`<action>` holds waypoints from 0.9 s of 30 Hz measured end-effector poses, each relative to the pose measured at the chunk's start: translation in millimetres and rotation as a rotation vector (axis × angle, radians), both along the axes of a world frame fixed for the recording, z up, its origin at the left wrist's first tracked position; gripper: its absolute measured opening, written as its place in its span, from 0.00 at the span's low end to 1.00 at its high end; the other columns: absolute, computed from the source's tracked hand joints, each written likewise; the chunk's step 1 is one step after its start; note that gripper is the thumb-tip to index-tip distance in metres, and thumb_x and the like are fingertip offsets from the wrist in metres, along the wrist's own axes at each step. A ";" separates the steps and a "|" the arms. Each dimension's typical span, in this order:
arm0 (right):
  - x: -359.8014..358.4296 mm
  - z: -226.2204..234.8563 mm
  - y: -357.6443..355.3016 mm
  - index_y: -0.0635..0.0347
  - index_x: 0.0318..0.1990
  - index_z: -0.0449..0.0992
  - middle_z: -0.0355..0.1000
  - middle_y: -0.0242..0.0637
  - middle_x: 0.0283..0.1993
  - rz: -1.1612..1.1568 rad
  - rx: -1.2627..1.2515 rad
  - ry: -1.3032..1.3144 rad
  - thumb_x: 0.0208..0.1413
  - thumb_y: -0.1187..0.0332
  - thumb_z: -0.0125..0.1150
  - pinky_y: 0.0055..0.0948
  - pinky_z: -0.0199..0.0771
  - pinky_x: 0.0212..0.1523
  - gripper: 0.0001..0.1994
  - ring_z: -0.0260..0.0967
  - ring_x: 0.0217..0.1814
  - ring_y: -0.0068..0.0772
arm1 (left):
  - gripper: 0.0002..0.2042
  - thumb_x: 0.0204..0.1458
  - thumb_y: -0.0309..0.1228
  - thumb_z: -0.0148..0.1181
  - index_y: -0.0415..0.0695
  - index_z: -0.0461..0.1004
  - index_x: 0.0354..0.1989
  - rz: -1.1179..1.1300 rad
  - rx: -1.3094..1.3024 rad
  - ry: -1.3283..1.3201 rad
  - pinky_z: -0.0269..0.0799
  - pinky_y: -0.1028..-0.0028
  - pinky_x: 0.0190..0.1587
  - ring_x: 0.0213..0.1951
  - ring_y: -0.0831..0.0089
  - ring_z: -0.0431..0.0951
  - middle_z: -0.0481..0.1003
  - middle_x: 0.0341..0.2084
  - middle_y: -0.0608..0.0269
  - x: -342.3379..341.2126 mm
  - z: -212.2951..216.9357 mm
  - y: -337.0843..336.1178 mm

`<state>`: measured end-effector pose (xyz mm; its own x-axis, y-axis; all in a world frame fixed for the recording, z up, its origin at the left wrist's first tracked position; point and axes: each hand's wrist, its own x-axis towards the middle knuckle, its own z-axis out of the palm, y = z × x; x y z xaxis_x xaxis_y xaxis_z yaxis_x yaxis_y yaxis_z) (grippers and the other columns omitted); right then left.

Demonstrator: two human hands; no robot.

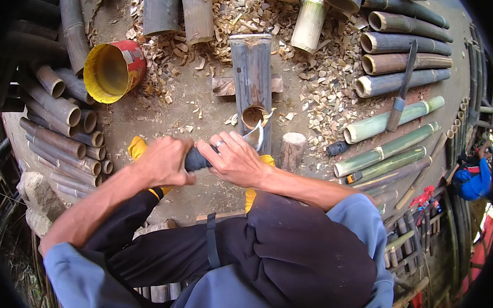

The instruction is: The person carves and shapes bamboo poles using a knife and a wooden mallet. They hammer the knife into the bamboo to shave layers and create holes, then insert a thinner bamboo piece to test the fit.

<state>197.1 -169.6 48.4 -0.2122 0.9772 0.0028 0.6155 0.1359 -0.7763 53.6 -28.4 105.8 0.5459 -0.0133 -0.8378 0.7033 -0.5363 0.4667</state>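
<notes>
My left hand [165,162] wraps the rear end of a handle bound in dark tape. My right hand [236,160], with a ring on one finger, closes round the same handle nearer the blade. Handle and blade belong to one curved-blade knife [197,160]. Its bright, bent blade reaches the lower edge of an oval opening cut in a dark bamboo tube [250,65]. A pale shaving curls up beside that opening. The tube lies lengthwise ahead of me, across a short split piece of wood [224,86]. Part of the knife is hidden under my fingers.
Bamboo tubes [404,44] lie at right, with a long knife [404,84] resting over green ones. A yellow-and-red can [114,72] of liquid stands left, near stacked tubes [65,111]. Wood chips [324,99] litter the floor. A short log [293,151] stands by the bamboo.
</notes>
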 end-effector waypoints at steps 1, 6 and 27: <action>-8.0 -4.7 3.6 0.65 0.47 0.65 0.66 0.45 0.35 -0.061 -0.029 0.086 0.38 0.69 0.64 0.38 0.68 0.41 0.25 0.68 0.40 0.45 | 0.18 0.30 0.34 0.63 0.37 0.68 0.30 -0.100 0.179 -0.207 0.74 0.62 0.34 0.29 0.54 0.77 0.74 0.26 0.48 2.3 -3.3 10.4; -12.3 -15.6 50.1 0.64 0.46 0.58 0.67 0.56 0.34 -0.324 -0.314 0.398 0.46 0.73 0.60 0.49 0.70 0.33 0.21 0.69 0.35 0.60 | 0.12 0.26 0.31 0.62 0.42 0.73 0.23 -0.323 0.334 -0.431 0.74 0.61 0.29 0.22 0.56 0.76 0.74 0.16 0.55 35.8 -41.3 79.3; -4.0 -19.0 44.8 0.58 0.50 0.57 0.69 0.56 0.33 -0.198 -0.448 0.423 0.47 0.76 0.58 0.47 0.71 0.28 0.23 0.72 0.33 0.59 | 0.07 0.28 0.30 0.60 0.44 0.75 0.19 -0.156 0.277 -0.249 0.74 0.61 0.28 0.22 0.55 0.77 0.74 0.15 0.54 28.1 -42.8 65.6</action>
